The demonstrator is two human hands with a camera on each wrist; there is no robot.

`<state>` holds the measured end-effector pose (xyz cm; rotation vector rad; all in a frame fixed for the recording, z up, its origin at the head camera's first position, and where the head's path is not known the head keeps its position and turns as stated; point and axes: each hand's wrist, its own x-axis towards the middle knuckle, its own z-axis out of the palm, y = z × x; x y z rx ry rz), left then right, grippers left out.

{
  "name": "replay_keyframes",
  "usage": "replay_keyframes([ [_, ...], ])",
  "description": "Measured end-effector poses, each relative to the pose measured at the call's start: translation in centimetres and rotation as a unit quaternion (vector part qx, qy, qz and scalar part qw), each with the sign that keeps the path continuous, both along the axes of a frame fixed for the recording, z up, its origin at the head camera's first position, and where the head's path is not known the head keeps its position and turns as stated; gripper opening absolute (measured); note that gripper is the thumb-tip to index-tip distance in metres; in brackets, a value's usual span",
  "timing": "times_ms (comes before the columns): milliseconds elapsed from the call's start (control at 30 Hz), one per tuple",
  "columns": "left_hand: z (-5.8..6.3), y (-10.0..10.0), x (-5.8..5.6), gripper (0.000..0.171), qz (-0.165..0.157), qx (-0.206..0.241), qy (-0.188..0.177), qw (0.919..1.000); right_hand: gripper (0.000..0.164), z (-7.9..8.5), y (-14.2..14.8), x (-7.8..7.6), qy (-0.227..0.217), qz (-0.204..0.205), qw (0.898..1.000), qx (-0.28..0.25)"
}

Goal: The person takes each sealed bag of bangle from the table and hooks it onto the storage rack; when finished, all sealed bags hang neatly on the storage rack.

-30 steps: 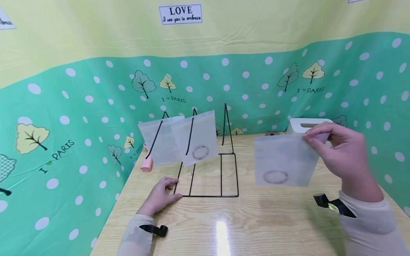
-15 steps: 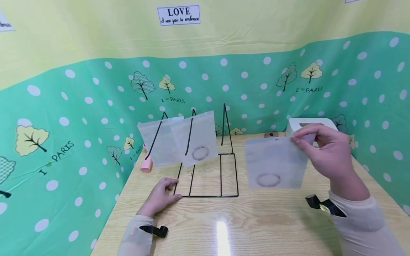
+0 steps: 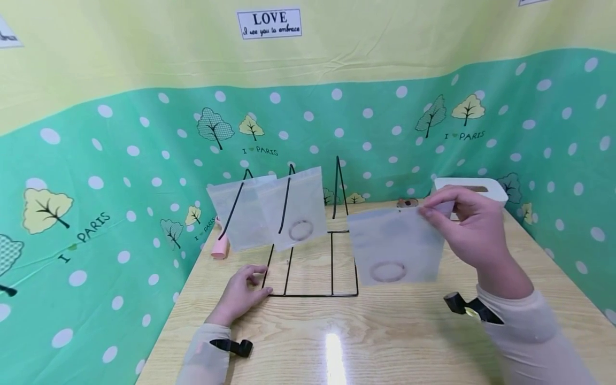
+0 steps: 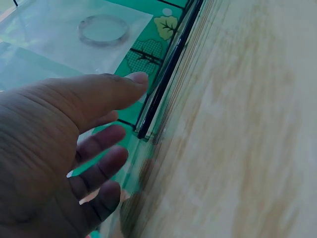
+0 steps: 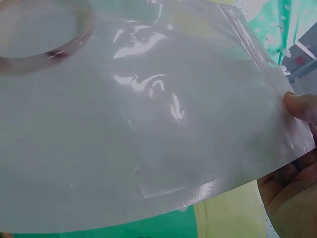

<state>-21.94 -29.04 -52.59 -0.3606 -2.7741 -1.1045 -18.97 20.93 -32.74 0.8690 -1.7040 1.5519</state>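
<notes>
My right hand (image 3: 474, 230) pinches the top right corner of a clear zip bag (image 3: 394, 240) between thumb and fingers. A translucent brownish bangle (image 5: 57, 54) lies at the bottom of this bag, which hangs above the table. A black wire rack (image 3: 313, 295) stands to its left, with three upright prongs. One bag (image 3: 233, 214) hangs on the left prong and another bag (image 3: 310, 195), with a ring-shaped bangle inside, on the middle one. The right prong carries nothing. My left hand (image 3: 243, 291) rests at the rack's front left corner, fingers loosely bent and apart from the thumb.
A white box (image 3: 495, 187) with a slot on top stands at the back right, partly behind my right hand. Beside it lies a small brown item (image 3: 407, 203). A pink cylinder (image 3: 220, 248) stands left of the rack. Printed cloth (image 3: 370, 128) surrounds the wooden table.
My right hand has carried the bag leftward, and it now overlaps the rack's right side in view. The left hand stays at the corner, its thumb shifted slightly. The hanging bags look unchanged.
</notes>
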Motion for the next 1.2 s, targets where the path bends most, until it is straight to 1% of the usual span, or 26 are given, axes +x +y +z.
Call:
replay_keyframes([
  [67,0.1,0.1,-0.1,0.053,-0.004,0.006,0.019,0.9998,0.024,-0.1,-0.4,0.0,-0.002,0.002,1.0,0.004],
  [167,0.2,0.4,-0.1,0.051,-0.018,0.024,0.032,0.999,0.027,-0.2,-1.0,-0.1,-0.005,-0.003,1.0,0.013],
  [233,0.4,0.7,-0.1,0.05,-0.027,0.039,0.029,0.9984,0.028,-0.2,-1.3,-0.1,-0.005,-0.017,1.0,0.025],
  [400,1.0,1.7,0.1,0.048,-0.046,0.069,0.009,0.9965,0.026,-0.2,-2.2,-0.1,-0.001,-0.006,1.0,0.021],
  [467,1.2,2.2,0.2,0.048,-0.051,0.076,0.008,0.9957,0.026,-0.2,-2.6,-0.2,-0.001,0.003,1.0,0.017],
  [633,1.8,3.4,0.4,0.048,-0.076,0.1,0.012,0.9921,0.027,-0.1,-3.4,-0.2,-0.009,-0.015,0.999,0.033],
  [700,1.9,3.8,0.5,0.048,-0.089,0.103,0.013,0.9907,0.027,-0.1,-3.7,-0.1,-0.011,-0.017,0.999,0.037],
  [833,2.3,4.7,0.8,0.047,-0.114,0.102,0.011,0.9882,0.026,-0.1,-4.4,-0.3,-0.007,-0.009,0.999,0.034],
  [1000,2.9,6.2,1.2,0.046,-0.153,0.109,0.012,0.9821,0.025,-0.1,-5.2,-0.5,-0.014,-0.006,0.999,0.031],
  [1200,3.3,7.9,1.5,0.041,-0.187,0.121,0.041,0.9739,0.025,-0.3,-6.0,-0.5,-0.03,-0.004,0.999,0.034],
])
